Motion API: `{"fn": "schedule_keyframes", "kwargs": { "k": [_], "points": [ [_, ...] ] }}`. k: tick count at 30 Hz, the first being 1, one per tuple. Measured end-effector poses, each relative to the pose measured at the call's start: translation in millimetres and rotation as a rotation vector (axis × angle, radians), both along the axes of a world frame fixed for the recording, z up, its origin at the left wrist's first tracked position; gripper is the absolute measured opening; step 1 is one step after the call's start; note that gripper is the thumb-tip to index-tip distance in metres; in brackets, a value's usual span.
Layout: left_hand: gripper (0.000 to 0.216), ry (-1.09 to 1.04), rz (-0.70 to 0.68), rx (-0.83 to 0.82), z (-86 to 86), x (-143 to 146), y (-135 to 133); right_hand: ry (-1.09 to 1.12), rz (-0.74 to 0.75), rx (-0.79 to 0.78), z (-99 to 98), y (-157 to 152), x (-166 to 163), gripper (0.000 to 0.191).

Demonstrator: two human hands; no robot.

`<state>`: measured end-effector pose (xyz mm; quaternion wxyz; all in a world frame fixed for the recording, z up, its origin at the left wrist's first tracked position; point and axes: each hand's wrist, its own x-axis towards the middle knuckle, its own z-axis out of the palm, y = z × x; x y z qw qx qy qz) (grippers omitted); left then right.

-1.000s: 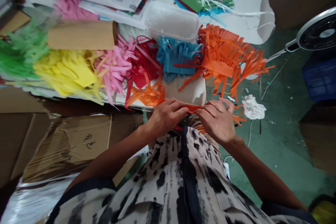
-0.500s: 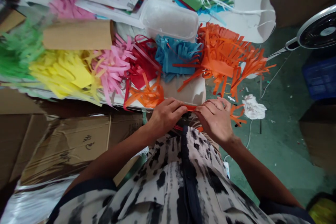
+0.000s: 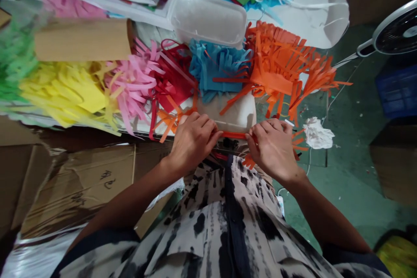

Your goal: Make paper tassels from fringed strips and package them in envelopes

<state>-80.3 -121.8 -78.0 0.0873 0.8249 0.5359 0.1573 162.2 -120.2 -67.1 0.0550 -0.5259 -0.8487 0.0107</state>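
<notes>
A thin rolled strip of orange tissue paper runs level between my two hands at the table's front edge. My left hand pinches its left end, and orange fringe sticks out beyond the fingers. On the other end my right hand is closed, with more fringe showing past it. Just behind lie a blue fringed tissue bundle, a red one and a large orange fringed pile.
Pink, yellow and green fringed tissue lies along the table at left. A clear plastic tub stands behind the blue bundle. Cardboard boxes are below left. A fan and crumpled white paper are at right.
My hands have moved apart along the orange strip, the left one going left and the right one slightly right. More of the strip shows between them. The view has shifted a little.
</notes>
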Motion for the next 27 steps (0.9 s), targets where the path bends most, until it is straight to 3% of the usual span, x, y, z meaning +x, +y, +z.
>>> {"fn": "schedule_keyframes", "kwargs": {
  "k": [4, 6, 8, 10, 13, 17, 21, 24, 27],
  "points": [
    [0.021, 0.009, 0.009, -0.038, 3.4, 0, 2, -0.011, -0.022, 0.039, 0.5, -1, -2, 0.021],
    [0.013, -0.002, 0.022, 0.037, 2.7, 4, 0, 0.028, -0.043, 0.123, -1.5, -5, -4, 0.015],
    [0.013, -0.038, -0.044, 0.181, -0.1, 9, -3, 0.078, 0.016, 0.219, -5.2, -10, -6, 0.01],
    [0.015, -0.058, -0.17, 0.299, -4.7, 13, -7, 0.125, 0.138, 0.276, -9.6, -15, -6, 0.019],
    [0.015, -0.042, -0.258, 0.342, -11.8, 7, -10, 0.159, 0.219, 0.295, -14.6, -21, 1, 0.027],
    [0.02, -0.013, -0.229, 0.357, -10.3, -29, -11, 0.14, 0.194, 0.304, -16.1, -23, 20, 0.035],
    [0.015, 0.021, -0.092, 0.439, 5.6, -50, -15, 0.182, 0.21, 0.311, -14.6, -21, 26, 0.034],
    [0.018, -0.064, -0.166, 0.473, 11.1, -29, -18, 0.206, 0.205, 0.288, -12.3, -19, 22, 0.03],
    [0.017, -0.106, -0.268, 0.303, 2.9, 4, -13, 0.201, 0.187, 0.226, -9.3, -18, 20, 0.029]
  ]
}}
